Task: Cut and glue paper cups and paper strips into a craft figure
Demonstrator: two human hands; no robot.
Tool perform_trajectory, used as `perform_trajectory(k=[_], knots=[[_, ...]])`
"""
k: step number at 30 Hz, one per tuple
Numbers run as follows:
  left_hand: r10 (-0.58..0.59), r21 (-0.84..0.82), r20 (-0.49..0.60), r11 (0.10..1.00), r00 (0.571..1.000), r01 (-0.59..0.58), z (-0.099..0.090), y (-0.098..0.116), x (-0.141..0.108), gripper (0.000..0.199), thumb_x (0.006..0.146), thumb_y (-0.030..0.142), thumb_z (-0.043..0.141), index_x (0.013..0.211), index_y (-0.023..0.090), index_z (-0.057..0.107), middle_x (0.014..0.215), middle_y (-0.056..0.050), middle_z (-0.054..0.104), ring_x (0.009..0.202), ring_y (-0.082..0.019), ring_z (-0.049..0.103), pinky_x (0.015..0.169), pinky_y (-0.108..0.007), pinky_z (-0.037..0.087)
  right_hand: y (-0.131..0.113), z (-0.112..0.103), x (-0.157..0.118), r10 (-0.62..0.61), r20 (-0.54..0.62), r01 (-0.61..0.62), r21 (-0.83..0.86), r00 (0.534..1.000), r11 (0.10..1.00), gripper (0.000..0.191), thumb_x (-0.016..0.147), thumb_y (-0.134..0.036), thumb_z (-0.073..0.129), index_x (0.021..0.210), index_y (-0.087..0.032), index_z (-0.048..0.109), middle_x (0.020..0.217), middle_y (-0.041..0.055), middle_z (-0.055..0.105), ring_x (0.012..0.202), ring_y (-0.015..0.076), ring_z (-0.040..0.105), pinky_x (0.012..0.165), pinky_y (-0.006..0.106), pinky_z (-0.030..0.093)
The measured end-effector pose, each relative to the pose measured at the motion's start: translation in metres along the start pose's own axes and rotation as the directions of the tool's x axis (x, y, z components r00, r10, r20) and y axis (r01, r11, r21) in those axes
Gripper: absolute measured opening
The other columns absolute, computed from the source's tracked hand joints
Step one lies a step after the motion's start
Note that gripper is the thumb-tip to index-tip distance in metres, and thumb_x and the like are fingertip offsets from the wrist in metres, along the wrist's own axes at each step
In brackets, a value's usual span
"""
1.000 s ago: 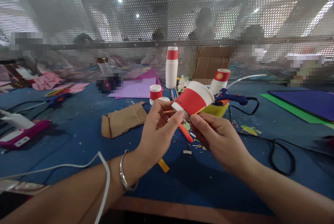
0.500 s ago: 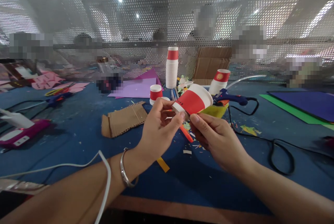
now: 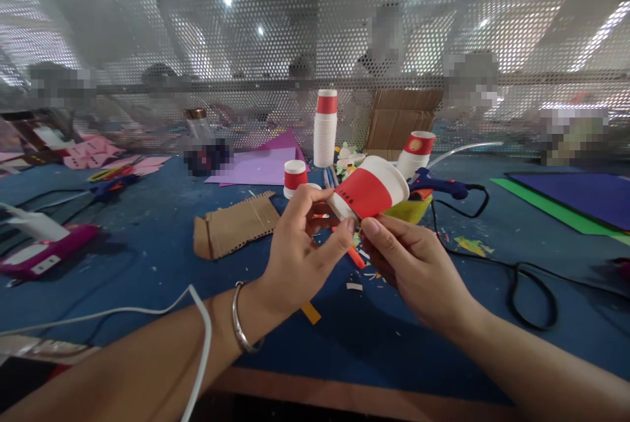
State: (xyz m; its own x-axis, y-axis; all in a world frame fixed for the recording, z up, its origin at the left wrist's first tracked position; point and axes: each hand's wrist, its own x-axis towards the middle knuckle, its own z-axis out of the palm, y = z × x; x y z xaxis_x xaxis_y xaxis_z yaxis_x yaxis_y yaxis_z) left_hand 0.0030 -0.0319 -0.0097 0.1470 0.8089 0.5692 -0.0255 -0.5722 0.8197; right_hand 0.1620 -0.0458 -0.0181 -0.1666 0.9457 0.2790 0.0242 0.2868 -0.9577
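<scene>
Between my hands a white paper cup (image 3: 371, 189) with a red band is held tilted on its side above the table, its wide rim to the upper right. My left hand (image 3: 305, 251) grips the narrow base end with thumb and fingers. With thumb and fingers pinched, my right hand (image 3: 408, 258) holds the cup's lower side; its other fingers are partly hidden. Small dark marks show on the band near the base. Behind the cup stand a tall stack of paper cups (image 3: 325, 136), a shorter stack (image 3: 415, 153) and a small red-banded cup (image 3: 294, 177).
A blue glue gun (image 3: 438, 182) with a black cord lies right of the cup. Corrugated cardboard (image 3: 239, 222), purple paper (image 3: 260, 163) and an orange pen-like thing (image 3: 355, 256) lie around. At left is a purple power strip (image 3: 73, 248); a white cable (image 3: 203, 337) crosses my left forearm.
The cup has turned slightly in my hands, so more of the dark marks on its band shows. Both hands have shifted very slightly and still hold it.
</scene>
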Motion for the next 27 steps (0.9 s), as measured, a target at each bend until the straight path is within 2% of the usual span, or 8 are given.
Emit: perform_trajectory(k=[8,12,14,17,20,22,24,27], knots=[[0.13,0.199,0.043,0.97,0.991,-0.136,-0.007,-0.005,-0.003,0.033,0.088,0.023,0.068,0.117,0.022,0.054,0.111,-0.009,0.059,0.103,-0.022,0.062,0.094,-0.04,0.055,0.001,0.001,-0.001,-0.028,0.021,0.028,0.019,0.999,0.999,0.045,0.095,-0.054,0.057,0.066,-0.02,0.049,0.058,-0.0058,0.035,0.047,0.0064,0.027,0.039,0.023,0.018],[0.26,0.343,0.074,0.9,0.963,-0.269,-0.011,-0.008,-0.001,0.037,0.084,0.021,0.071,0.117,0.022,0.054,0.114,-0.009,0.056,0.105,-0.024,0.061,0.092,-0.043,0.057,0.003,0.001,-0.001,-0.03,0.021,0.029,0.033,0.999,0.999,0.045,0.095,-0.053,0.057,0.067,-0.019,0.05,0.058,-0.0063,0.034,0.046,0.0059,0.027,0.039,0.023,0.018],[0.273,0.371,0.074,0.885,0.959,-0.28,-0.011,-0.007,-0.001,0.036,0.084,0.021,0.071,0.116,0.022,0.054,0.114,-0.009,0.055,0.105,-0.024,0.061,0.092,-0.043,0.057,0.004,0.001,0.0,-0.035,0.02,0.034,0.027,0.999,0.999,0.045,0.096,-0.053,0.057,0.068,-0.019,0.05,0.058,-0.0062,0.034,0.047,0.0059,0.027,0.039,0.023,0.019],[0.183,0.281,0.039,0.941,0.982,-0.187,-0.007,-0.005,-0.001,0.034,0.084,0.024,0.071,0.114,0.023,0.054,0.111,-0.008,0.059,0.102,-0.022,0.063,0.091,-0.041,0.057,0.004,0.0,0.002,-0.043,0.013,0.043,-0.003,0.999,0.999,0.045,0.096,-0.054,0.056,0.068,-0.019,0.051,0.059,-0.0058,0.036,0.048,0.0062,0.028,0.04,0.022,0.02],[-0.004,0.059,-0.032,0.998,0.999,0.006,-0.002,-0.003,0.001,0.034,0.086,0.032,0.071,0.112,0.021,0.053,0.108,-0.008,0.063,0.099,-0.02,0.065,0.086,-0.035,0.058,0.004,-0.002,0.005,-0.046,0.006,0.047,-0.033,0.999,0.998,0.046,0.095,-0.055,0.056,0.067,-0.019,0.05,0.059,-0.0056,0.037,0.048,0.006,0.029,0.04,0.022,0.021],[-0.145,-0.079,-0.083,0.987,0.986,0.139,0.0,-0.002,0.004,0.036,0.086,0.038,0.071,0.111,0.02,0.053,0.109,-0.008,0.064,0.095,-0.018,0.066,0.082,-0.032,0.058,0.003,-0.002,0.006,-0.043,0.005,0.043,-0.047,0.999,0.998,0.046,0.095,-0.055,0.056,0.068,-0.019,0.05,0.06,-0.0054,0.038,0.048,0.0059,0.03,0.039,0.022,0.022],[-0.25,-0.178,-0.077,0.956,0.965,0.233,0.0,-0.003,0.007,0.036,0.085,0.042,0.071,0.109,0.02,0.055,0.104,-0.006,0.065,0.089,-0.016,0.065,0.079,-0.03,0.058,0.003,-0.003,0.006,-0.039,0.012,0.04,-0.056,0.999,0.998,0.046,0.095,-0.056,0.056,0.068,-0.019,0.05,0.06,-0.0054,0.038,0.047,0.0058,0.029,0.039,0.022,0.022],[-0.282,-0.249,0.001,0.929,0.959,0.274,-0.001,-0.005,0.009,0.029,0.087,0.042,0.071,0.102,0.02,0.058,0.088,-0.002,0.065,0.081,-0.013,0.064,0.08,-0.029,0.056,0.003,-0.003,0.006,-0.039,0.019,0.04,-0.055,0.999,0.998,0.047,0.095,-0.056,0.055,0.067,-0.019,0.05,0.058,-0.0061,0.036,0.046,0.0056,0.027,0.038,0.023,0.021]])
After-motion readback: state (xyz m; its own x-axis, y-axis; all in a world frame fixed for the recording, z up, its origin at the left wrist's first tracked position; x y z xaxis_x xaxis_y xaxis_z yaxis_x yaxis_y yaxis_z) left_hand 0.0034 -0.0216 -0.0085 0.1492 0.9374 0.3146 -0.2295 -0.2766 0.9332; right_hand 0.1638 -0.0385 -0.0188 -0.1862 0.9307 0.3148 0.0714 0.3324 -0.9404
